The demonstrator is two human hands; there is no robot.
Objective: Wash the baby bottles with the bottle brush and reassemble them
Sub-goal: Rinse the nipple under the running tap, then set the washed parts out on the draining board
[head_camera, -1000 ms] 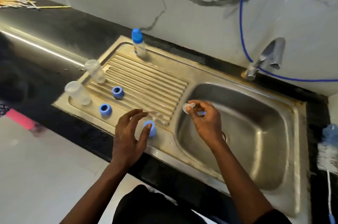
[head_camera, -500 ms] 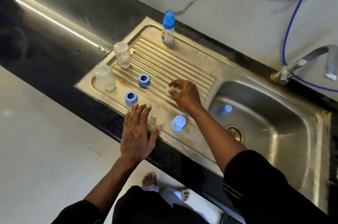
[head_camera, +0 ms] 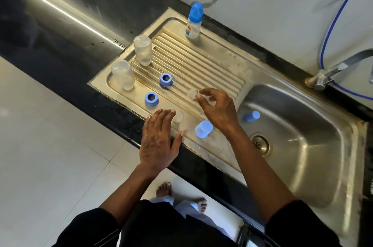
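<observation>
One assembled baby bottle point(head_camera: 194, 23) with a blue cap stands at the back of the drainboard point(head_camera: 201, 65). Two clear bottle bodies point(head_camera: 143, 50) point(head_camera: 123, 74) stand upside down at its left end. Two blue collar rings point(head_camera: 166, 79) point(head_camera: 151, 99) lie near them. A clear nipple point(head_camera: 192, 93) sits on the ribs, with the loosely spread fingertips of my right hand point(head_camera: 219, 109) just beside it. A second nipple point(head_camera: 178, 117) stands by the straight fingers of my left hand point(head_camera: 159, 142), which lies flat over the sink's front rim. One blue cap point(head_camera: 203, 128) is on the drainboard and another point(head_camera: 251, 116) in the basin.
The steel basin point(head_camera: 302, 125) with its drain point(head_camera: 259, 143) lies to the right, below a tap point(head_camera: 331, 71) and a blue hose point(head_camera: 331, 31). A black counter point(head_camera: 70, 31) runs left of the sink. Bare feet point(head_camera: 164, 189) show on the tiled floor below.
My right hand carried the clear nipple from over the basin to the drainboard and has let it down on the ribs. My left hand left the blue cap and now lies flat.
</observation>
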